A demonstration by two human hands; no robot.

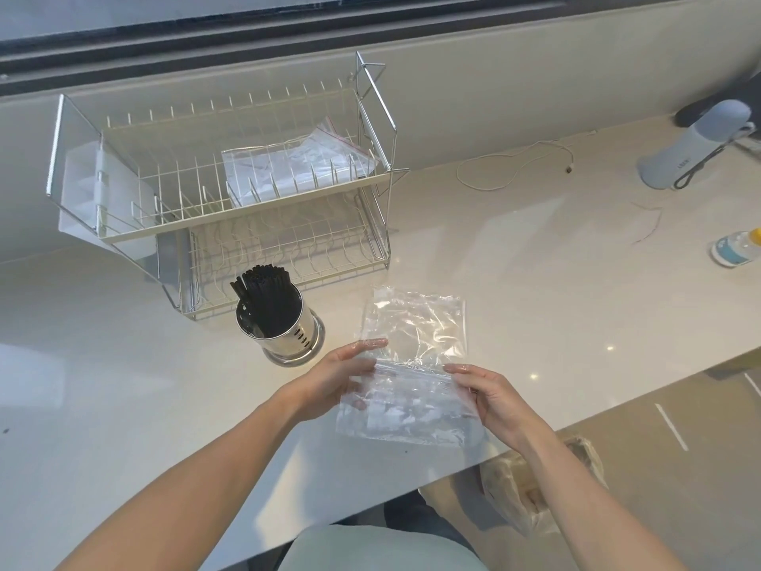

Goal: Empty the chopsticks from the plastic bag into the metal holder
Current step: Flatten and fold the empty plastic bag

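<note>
Pale, glossy worktop runs beneath a dark-framed window and carries everything pictured. At far left, a two-tier white wire dish rack stands near the back wall, with a clear zip bag lying on its upper tier. Just in front of the rack's lower tier sits the metal holder, upright on the worktop, packed with black chopsticks whose ends rise above its rim. To the right of the holder, a person's left hand grips the left edge of a clear, crumpled plastic bag, fingers spread along the film and thumb beneath. The bag, folded across its middle and with no chopsticks visible inside, is held just above the worktop's near edge between both hands. The right hand pinches the bag's right edge, fingers curled closed on the plastic. Farther right and well apart, a thin white cable loops across the worktop. At the far right edge stand a pale blue flask with a dark strap and a small clear bottle with a yellow cap.
</note>
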